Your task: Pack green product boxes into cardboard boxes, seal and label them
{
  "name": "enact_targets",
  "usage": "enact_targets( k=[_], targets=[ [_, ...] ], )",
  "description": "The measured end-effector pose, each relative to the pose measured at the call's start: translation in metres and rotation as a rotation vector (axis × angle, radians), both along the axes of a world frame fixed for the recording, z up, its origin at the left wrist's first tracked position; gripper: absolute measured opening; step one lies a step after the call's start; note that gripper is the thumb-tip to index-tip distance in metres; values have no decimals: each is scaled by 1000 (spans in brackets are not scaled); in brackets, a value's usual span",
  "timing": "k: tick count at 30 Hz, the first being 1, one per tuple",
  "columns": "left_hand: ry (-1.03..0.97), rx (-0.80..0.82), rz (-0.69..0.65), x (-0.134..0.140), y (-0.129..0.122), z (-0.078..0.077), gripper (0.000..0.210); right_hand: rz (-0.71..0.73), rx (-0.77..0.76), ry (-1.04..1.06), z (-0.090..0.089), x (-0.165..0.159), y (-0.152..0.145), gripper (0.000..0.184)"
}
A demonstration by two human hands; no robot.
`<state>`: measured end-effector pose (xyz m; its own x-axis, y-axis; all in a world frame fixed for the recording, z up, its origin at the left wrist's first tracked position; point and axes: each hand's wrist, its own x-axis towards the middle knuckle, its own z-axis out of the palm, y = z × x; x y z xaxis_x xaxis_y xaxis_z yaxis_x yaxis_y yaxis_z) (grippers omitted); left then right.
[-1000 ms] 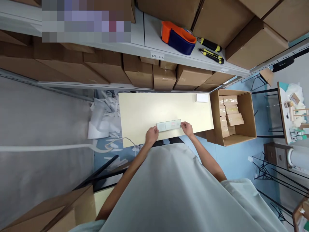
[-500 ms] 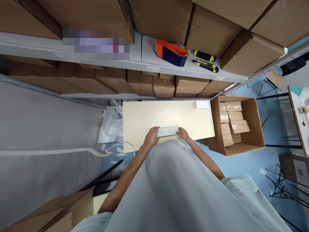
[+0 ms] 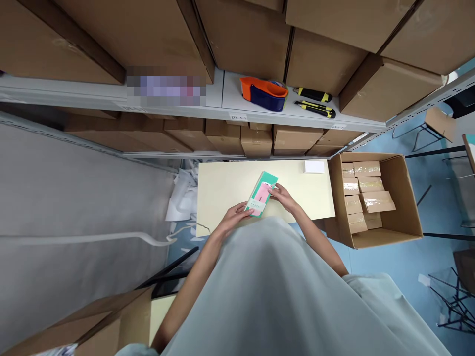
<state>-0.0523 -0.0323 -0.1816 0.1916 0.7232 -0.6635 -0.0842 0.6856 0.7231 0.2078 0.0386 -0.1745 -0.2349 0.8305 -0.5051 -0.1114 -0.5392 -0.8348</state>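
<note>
Packet (image 3: pixel 261 194), one, green with pink: lying in both hands over the middle of the near side of the table (image 3: pixel 222 185), its far end slanting right. Whether it is touching the tabletop, cannot tell.

Counting: two hands; one white box; one carton; eight packs showing inside it; one dispenser, orange and blue; two cutters, black and yellow.

Grip: left hand (image 3: pixel 236 216) is holding the near left end, thumb lying over the face, fingers curving along the left edge. Right hand (image 3: pixel 282 195) is pinching the right edge farther up, thumb resting on the face. Neither hand is spreading wide; fingers behind the packet are hiding.

Around: white box (image 3: pixel 314 166) sitting at the table's far right corner. Carton (image 3: pixel 403 202) standing open just right of the table, packs (image 3: pixel 377 201) lying within. Shelf (image 3: pixel 230 91) running along the far side, carrying dispenser (image 3: pixel 265 95) and cutters (image 3: pixel 315 109). Shirt (image 3: pixel 274 287) is covering part of the table's near edge.
</note>
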Motion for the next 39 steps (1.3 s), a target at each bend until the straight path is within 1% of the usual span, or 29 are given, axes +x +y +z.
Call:
enact_targets(
  k=[3,6,9,13,19,25,30,39],
  targets=[
    [-28,51,54,11,-2,15,93,-12,72,50,21,-18,13,66],
    [51,165,101,17,-2,25,94,-17,90,29,37,-25,25,71],
    [157,268,148,19,-2,33,96,-12,89,6,48,-27,34,77],
    [150,346,169,21,-4,47,80,0,101,-20,58,-29,42,75],
    [88,327,246,22,-10,68,77,14,149,-25,71,-31,44,76],
    [37,261,318,19,-13,83,60,29,174,-32,83,-27,40,77],
    [33,256,308,19,-11,89,58,32,178,-38,91,-24,37,76],
    [80,258,282,21,-15,94,56,25,190,-38,97,-22,29,73]
  ],
)
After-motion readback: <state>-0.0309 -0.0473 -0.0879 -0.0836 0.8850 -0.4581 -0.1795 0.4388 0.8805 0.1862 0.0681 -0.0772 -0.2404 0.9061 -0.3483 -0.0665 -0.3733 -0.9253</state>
